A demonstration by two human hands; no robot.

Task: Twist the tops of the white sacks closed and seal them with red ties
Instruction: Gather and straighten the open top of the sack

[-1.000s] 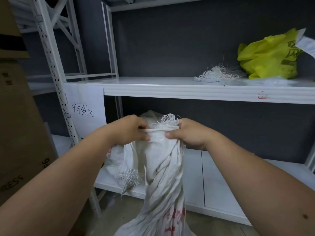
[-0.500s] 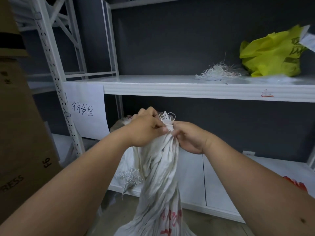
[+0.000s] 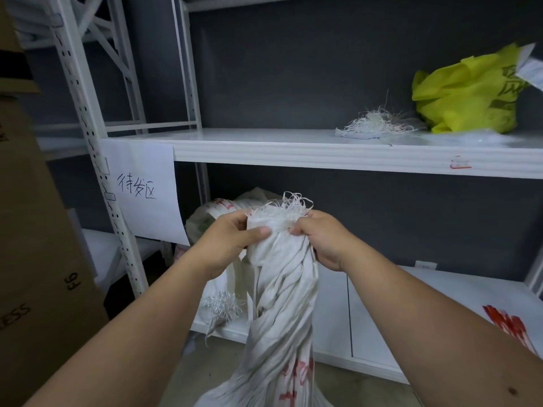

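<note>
White metal shelving [image 3: 323,154] stands against a dark grey wall [image 3: 293,69], its upper shelf above the left hand [image 3: 226,245], its lower shelf [image 3: 411,289] behind the right hand [image 3: 320,239]. A perforated upright [image 3: 88,142] rises left of the left hand. A brown cardboard box [image 3: 38,245] stands further left. Grey floor [image 3: 205,365] lies below. Lighting is dim.

Upper shelf [image 3: 264,148]: yellow bag [image 3: 467,95], seemingly frayed fibres [image 3: 376,124].

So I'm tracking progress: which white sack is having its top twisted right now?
The front sack, its neck gripped by the left hand and right hand. The other sack lies untouched on the lower shelf behind.
</note>
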